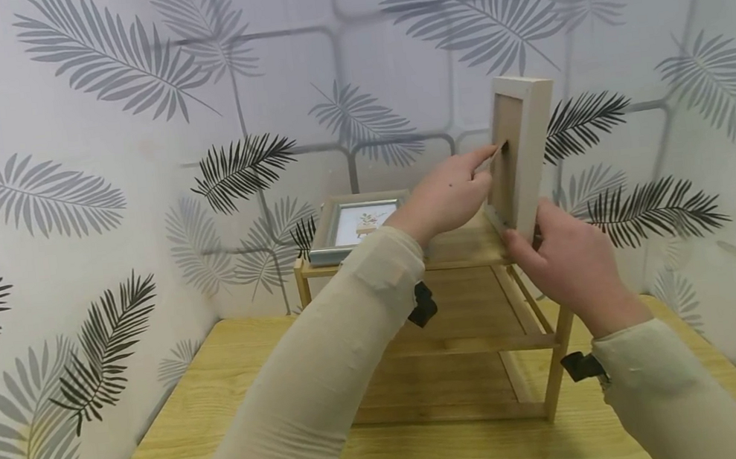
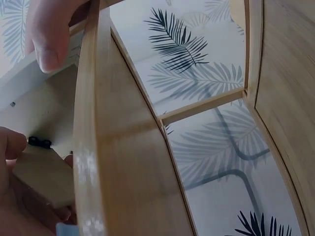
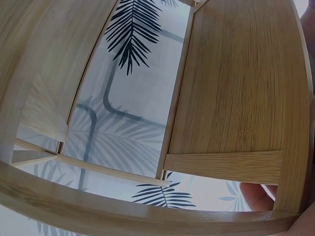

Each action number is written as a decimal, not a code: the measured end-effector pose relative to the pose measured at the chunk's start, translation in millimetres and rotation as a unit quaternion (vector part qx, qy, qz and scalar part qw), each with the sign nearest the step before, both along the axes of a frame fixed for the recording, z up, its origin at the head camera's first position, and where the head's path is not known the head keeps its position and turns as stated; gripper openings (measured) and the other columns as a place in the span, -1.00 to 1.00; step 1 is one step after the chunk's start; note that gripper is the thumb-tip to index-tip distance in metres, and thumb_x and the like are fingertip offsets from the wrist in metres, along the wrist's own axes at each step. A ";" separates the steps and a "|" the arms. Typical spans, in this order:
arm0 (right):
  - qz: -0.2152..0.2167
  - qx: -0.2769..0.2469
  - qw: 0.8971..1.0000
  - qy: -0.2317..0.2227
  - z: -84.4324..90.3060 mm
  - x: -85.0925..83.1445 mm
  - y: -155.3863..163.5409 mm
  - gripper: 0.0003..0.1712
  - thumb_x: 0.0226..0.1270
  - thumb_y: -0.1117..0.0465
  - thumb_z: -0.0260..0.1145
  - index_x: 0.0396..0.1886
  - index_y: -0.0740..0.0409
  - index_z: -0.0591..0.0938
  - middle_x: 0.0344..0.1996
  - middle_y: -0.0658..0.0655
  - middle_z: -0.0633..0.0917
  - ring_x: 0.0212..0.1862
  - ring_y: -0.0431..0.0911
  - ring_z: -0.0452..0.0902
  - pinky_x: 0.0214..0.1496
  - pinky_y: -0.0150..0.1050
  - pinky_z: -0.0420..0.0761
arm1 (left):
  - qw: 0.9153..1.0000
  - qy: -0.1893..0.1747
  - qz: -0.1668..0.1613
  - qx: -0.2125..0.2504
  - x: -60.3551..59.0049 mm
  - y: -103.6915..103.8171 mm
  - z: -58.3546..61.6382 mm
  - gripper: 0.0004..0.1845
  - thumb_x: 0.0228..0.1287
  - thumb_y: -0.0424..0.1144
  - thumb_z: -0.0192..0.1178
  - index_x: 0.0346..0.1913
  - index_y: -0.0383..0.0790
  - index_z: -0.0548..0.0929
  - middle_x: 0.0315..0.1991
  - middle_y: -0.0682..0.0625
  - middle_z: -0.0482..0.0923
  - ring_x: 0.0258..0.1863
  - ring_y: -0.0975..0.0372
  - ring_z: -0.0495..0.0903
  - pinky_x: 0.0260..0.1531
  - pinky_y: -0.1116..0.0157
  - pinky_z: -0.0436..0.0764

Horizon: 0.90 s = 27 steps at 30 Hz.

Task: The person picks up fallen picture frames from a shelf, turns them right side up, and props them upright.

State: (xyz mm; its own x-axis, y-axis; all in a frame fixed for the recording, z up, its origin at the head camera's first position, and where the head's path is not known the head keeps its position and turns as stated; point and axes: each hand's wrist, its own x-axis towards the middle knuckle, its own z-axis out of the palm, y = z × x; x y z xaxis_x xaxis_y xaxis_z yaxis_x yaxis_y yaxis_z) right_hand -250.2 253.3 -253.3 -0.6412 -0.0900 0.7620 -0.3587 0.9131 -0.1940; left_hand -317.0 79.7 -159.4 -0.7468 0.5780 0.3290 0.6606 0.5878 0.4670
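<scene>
Head view: a whitish-edged picture frame stands upright at about two o'clock, over the right end of a three-tier wooden rack, its brown backing turned toward nine o'clock; whether its lower edge touches the rack is hidden.
Left grip: between eight and nine o'clock from the upright frame, thumb and fingers drawn together, pinching a flat support leg at the frame's back.
Support leg: angled out from the backing, with a black catch at its end in the left wrist view.
Right grip: five o'clock from the upright frame, thumb and fingers curled round its near lower corner.
Right wrist view: rack boards fill most of it; fingertips show at four o'clock.
Second frame: a silver-grey picture frame, lying face up on the rack's top toward its left end, with a leafy print inside.
Surface: the wood-grain surface runs under the rack, toward six o'clock.
Wall: a leaf-patterned wall spans ten to two o'clock.
</scene>
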 end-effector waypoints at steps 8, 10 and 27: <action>-0.009 0.003 1.000 0.002 -1.4 -1.4 0.2 -0.64 0.40 -0.06 0.22 -0.28 0.17 0.49 -0.56 0.11 0.60 -0.66 -0.07 0.41 -0.69 -0.13 0.33 | 0.999 0.025 -0.002 -0.030 -5.3 -3.6 3.1 -0.45 0.63 -0.10 -0.33 0.60 0.19 0.18 0.50 0.22 0.24 0.42 0.39 0.23 0.23 0.36 0.33; -0.010 0.003 1.000 0.002 -1.4 -1.4 0.0 -0.64 0.40 -0.06 0.22 -0.29 0.16 0.49 -0.57 0.11 0.59 -0.67 -0.07 0.40 -0.69 -0.14 0.32 | 0.999 0.024 -0.001 -0.031 -5.2 -4.2 3.5 -0.45 0.63 -0.10 -0.33 0.59 0.20 0.18 0.50 0.21 0.26 0.36 0.39 0.29 0.18 0.36 0.35; 0.000 -0.007 1.000 -0.004 -1.1 -0.7 0.2 -0.64 0.37 -0.06 0.24 -0.19 0.17 0.55 -0.54 0.09 0.64 -0.64 -0.09 0.45 -0.67 -0.14 0.35 | 0.997 0.067 0.027 -0.027 4.4 -2.4 4.1 -0.46 0.59 -0.06 -0.14 0.56 0.09 0.23 0.31 0.14 0.43 0.16 0.33 0.45 0.11 0.28 0.48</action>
